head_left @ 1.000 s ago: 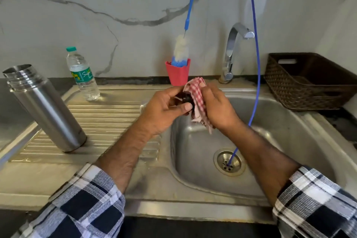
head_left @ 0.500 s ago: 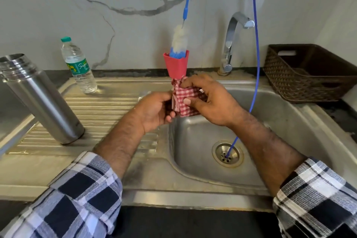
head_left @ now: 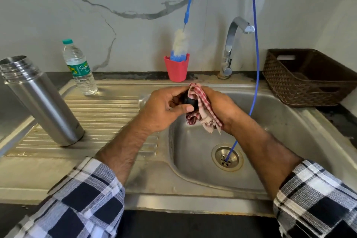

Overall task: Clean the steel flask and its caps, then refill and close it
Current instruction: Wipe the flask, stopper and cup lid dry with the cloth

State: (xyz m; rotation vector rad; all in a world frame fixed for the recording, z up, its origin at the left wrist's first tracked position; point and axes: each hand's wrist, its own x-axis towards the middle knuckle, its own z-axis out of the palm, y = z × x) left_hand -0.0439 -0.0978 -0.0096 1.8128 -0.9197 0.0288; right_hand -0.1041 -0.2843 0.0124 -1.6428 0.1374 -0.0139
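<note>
Over the sink basin, both hands are busy with one cap. Left hand has fingers and thumb curled round a small black cap. Right hand grips a red-checked cloth bunched against the cap's far side, loose end hanging down toward the basin. Reads as wiping or drying the cap.

Steel flask stands open-mouthed on the ribbed drainboard, well to the left, nothing on its threads. Looks tilted, probably lens distortion. Can't tell if its inside is washed or wet.

Plastic water bottle sits capped at the back of the drainboard, looks full, likely the refill source. Bottle brush is parked head-down in a red cup by the tap, which is not running.

Progress estimate: somewhere in the cleaning stage, cap step in hand. Only one cap visible; a second can't be located. Left to do, as I judge it: finish the caps, pour water into the flask, screw the caps on.
</note>
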